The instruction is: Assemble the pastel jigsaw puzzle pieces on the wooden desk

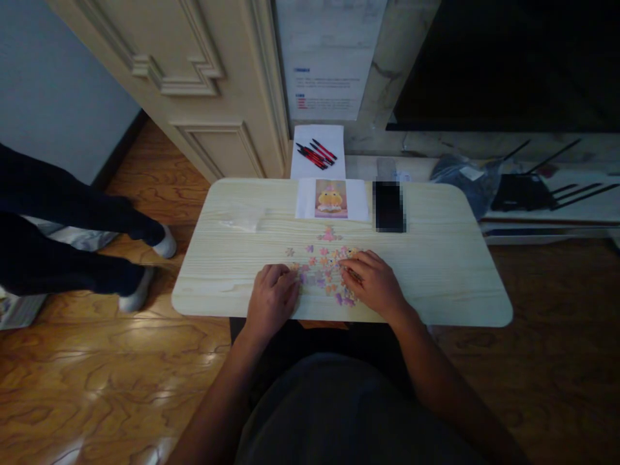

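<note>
Loose jigsaw puzzle pieces (pixel 320 282) in pink, purple, orange and yellow lie in a patch near the front of the pale wooden table (pixel 445 271). A few joined pink pieces (pixel 329 235) sit just beyond the patch. My left hand (pixel 274 294) rests at its left edge, fingers curled together; whatever is under the fingertips is hidden. My right hand (pixel 372 281) bends over the right side, its closed fingertips among the pieces; I cannot make out what they hold. Behind the pieces lies a sheet with a printed picture of a yellow figure (pixel 331 199).
A clear plastic bag (pixel 242 218) lies on the table's left, and a dark, pixelated rectangular object (pixel 389 208) at the back right. Red and black pens (pixel 316 155) rest on white paper behind. Another person's legs (pixel 72 226) are at the left. A black router (pixel 523 192) stands right.
</note>
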A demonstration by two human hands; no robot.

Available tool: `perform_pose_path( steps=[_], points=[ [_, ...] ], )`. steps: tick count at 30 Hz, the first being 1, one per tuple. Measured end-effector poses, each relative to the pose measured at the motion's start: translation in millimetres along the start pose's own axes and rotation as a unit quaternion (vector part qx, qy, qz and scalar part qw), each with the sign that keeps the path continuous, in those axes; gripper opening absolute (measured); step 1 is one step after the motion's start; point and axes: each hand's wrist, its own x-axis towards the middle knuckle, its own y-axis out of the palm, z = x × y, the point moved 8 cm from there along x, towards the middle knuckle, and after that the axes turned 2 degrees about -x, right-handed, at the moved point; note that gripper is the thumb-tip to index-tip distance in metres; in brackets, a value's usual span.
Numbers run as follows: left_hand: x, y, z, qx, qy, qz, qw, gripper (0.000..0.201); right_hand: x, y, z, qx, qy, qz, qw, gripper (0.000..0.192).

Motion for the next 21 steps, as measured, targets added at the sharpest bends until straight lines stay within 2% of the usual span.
perform_pose_path(
  steps=[8,13,21],
  points=[
    [-0.3,-2.7,-7.1,0.009,0.026,-0.011,1.0,0.011,14.2,15.8,-2.4,-0.019,0.097,0.012,0.995,0.009],
    [0.6,-3.0,-10.2,0.003,0.033,-0.021,0.999,0.012,9.5,15.8,-6.6,-0.003,0.136,0.02,0.991,0.01],
    [5.7,0.5,-13.9,0.001,0.053,-0.022,0.998,0.01,16.1,14.7,-2.6,-0.034,0.176,0.05,0.982,0.004]
  ],
)
